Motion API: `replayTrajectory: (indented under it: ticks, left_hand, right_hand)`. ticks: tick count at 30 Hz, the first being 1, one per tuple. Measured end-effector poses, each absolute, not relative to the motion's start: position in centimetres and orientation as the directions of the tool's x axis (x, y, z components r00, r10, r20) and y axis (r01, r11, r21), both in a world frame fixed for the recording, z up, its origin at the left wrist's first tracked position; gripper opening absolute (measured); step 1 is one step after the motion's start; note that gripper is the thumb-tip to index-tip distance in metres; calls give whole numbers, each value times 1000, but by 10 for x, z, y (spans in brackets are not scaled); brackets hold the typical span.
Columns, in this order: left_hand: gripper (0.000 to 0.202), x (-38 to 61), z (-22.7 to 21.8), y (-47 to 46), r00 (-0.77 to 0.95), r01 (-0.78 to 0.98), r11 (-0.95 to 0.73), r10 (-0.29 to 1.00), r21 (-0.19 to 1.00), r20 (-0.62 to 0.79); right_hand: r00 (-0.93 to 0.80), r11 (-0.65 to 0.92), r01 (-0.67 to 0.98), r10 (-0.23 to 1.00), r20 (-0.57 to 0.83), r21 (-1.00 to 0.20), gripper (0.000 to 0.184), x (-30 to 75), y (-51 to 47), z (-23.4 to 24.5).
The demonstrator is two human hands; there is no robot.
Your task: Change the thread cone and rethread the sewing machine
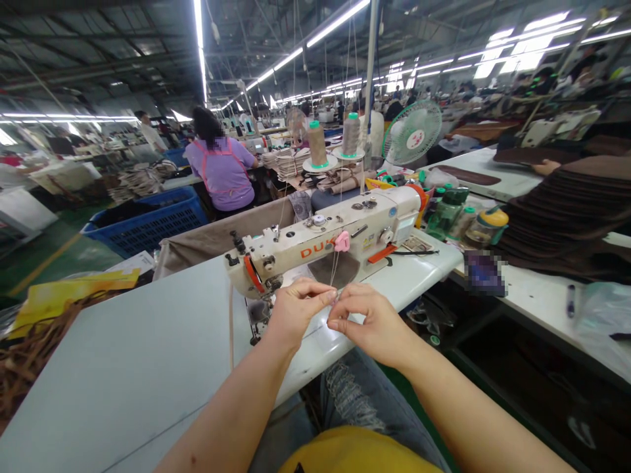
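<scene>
In front of the sewing machine (340,226), my two hands meet fingertip to fingertip. My left hand (302,307) is closed in a pinch on a thin pale thread (334,270), which hangs from a small pink piece (342,241) on the machine's arm. Close beside it, my right hand (367,322) is pinched too. Whatever lies between its fingertips is too small to make out. The machine's needle area (263,305) is just left of my left hand, partly hidden by it.
The pale sewing table (148,335) spreads to the left. Thread cones (317,144) and a green fan (413,133) stand behind the machine. Bottles (486,226) and stacked dark pieces (566,210) are on the right. A co-worker (224,167) sits beyond a blue crate (148,223).
</scene>
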State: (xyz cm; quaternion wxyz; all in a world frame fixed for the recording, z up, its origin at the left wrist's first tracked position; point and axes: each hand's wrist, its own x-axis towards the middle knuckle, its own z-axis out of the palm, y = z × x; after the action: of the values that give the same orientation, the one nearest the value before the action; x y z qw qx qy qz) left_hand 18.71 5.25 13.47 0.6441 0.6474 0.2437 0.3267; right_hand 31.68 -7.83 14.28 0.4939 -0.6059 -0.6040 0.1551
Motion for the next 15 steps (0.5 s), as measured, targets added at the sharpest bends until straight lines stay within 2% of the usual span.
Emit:
replayTrajectory:
  ticks: [3, 5, 7, 10, 13, 15]
  left_hand:
    - [10, 190, 147, 53, 622, -48, -318, 732, 947, 278]
    - [4, 191, 155, 51, 604, -32, -456, 700, 889, 381]
    - [11, 191, 161, 49, 550, -37, -617, 644, 786, 531]
    - [12, 190, 168, 49, 473, -13, -836, 478, 548, 741]
    - [9, 190, 174, 54, 486, 101, -943, 325, 317, 811]
    - [7, 192, 179, 56, 486, 153, -959, 283, 238, 827]
  right_hand:
    - [117, 286, 792, 796, 594, -539, 16, 320, -80, 165]
    - [84, 312, 829, 751, 654, -464, 18, 325, -76, 173]
    - [83, 295, 841, 758, 647, -454, 17, 329, -70, 176]
    - [168, 140, 872, 814, 556, -468, 12, 332, -62, 178]
    - [254, 31, 868, 830, 496, -496, 11, 331, -56, 183]
    - [287, 19, 849, 822, 491, -528, 12, 331, -52, 189]
